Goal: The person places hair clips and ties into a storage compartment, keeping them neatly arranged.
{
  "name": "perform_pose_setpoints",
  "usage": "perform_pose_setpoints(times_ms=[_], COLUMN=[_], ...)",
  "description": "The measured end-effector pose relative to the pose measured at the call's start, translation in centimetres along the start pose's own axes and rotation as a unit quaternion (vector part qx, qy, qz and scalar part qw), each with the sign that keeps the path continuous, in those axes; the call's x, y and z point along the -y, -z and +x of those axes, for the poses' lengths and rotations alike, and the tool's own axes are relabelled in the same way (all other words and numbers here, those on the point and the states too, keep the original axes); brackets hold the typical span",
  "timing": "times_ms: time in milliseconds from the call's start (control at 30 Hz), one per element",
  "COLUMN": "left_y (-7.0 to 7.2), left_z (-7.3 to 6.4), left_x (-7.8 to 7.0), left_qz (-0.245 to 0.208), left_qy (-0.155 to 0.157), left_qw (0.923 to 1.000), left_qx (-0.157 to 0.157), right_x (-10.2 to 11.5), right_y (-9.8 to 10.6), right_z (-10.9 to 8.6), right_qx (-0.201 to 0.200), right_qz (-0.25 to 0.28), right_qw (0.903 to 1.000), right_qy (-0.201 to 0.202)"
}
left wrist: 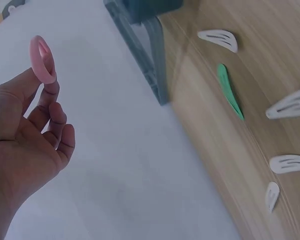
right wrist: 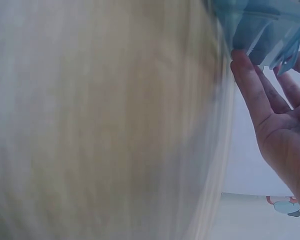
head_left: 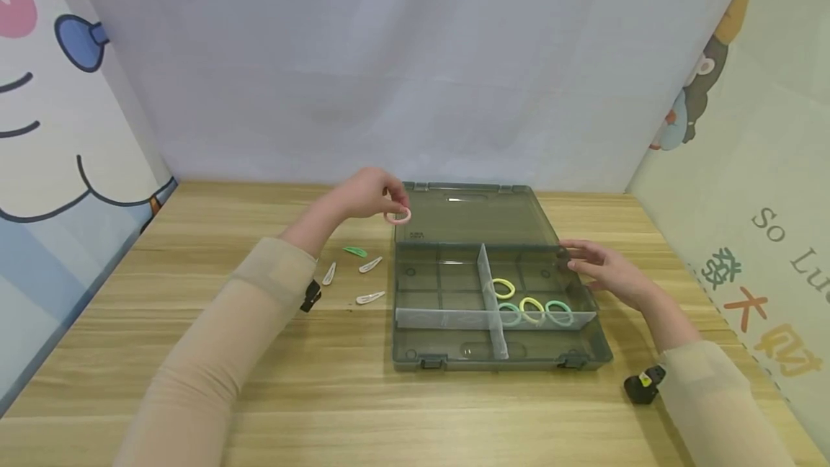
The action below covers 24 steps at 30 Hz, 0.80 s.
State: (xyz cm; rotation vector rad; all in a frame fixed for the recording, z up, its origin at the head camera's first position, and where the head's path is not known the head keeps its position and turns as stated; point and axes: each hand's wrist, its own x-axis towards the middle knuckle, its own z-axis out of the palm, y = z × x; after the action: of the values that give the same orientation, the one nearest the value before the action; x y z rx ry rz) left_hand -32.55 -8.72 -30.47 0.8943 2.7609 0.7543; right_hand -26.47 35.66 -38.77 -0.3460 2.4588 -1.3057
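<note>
In the head view my left hand (head_left: 376, 194) pinches a pink hair tie (head_left: 398, 216) between thumb and fingertips, over the left edge of the box's lid. The left wrist view shows the pink hair tie (left wrist: 42, 60) upright at the fingertips. A translucent grey organizer box (head_left: 447, 365) lies with its lid (head_left: 473, 215) folded back. Yellow hair ties (head_left: 503, 289) and green hair ties (head_left: 559, 313) sit on its right side, by the crosswise divider. My right hand (head_left: 609, 272) touches the box's right side near the hinge, its fingers extended in the right wrist view.
Left of the box, several white snap clips (head_left: 370, 298) and a green snap clip (head_left: 354, 251) lie on the wooden table (head_left: 292, 395). Clear dividers (head_left: 441, 319) split the box into compartments. A pale cloth (head_left: 389, 78) hangs behind the table.
</note>
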Motion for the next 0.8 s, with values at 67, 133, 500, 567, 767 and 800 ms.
perform_pose_setpoints(times_ms=[67,133,500,567,767,800], left_y=[-0.1,-0.2,-0.9,-1.1,-2.0,-2.1], left_z=[0.2,0.4,1.7,1.9,2.6,2.8], left_x=[-0.6,-1.1,-4.6,-5.4,-7.3,-7.6], left_qz=[-0.002,-0.007,-0.036,-0.039,-0.043,-0.041], left_qy=[-0.008,-0.013,-0.048,-0.055,-0.08,-0.085], left_qw=[1.0,0.9999,0.9982,0.9977,0.9958,0.9955], left_qx=[0.001,0.001,-0.002,-0.004,-0.007,-0.008], right_x=[0.0,0.0,0.5,0.4,0.1,0.0], right_y=[0.0,0.0,0.1,0.1,0.2,0.2], right_z=[0.0,0.0,-0.3,-0.3,-0.1,-0.1], right_qx=[-0.003,-0.005,0.008,0.01,0.013,0.013], right_qz=[-0.002,-0.002,0.019,0.023,0.025,0.026], right_qw=[1.0,1.0,0.9998,0.9997,0.9996,0.9996], right_qy=[-0.001,-0.002,-0.005,-0.006,-0.006,-0.007])
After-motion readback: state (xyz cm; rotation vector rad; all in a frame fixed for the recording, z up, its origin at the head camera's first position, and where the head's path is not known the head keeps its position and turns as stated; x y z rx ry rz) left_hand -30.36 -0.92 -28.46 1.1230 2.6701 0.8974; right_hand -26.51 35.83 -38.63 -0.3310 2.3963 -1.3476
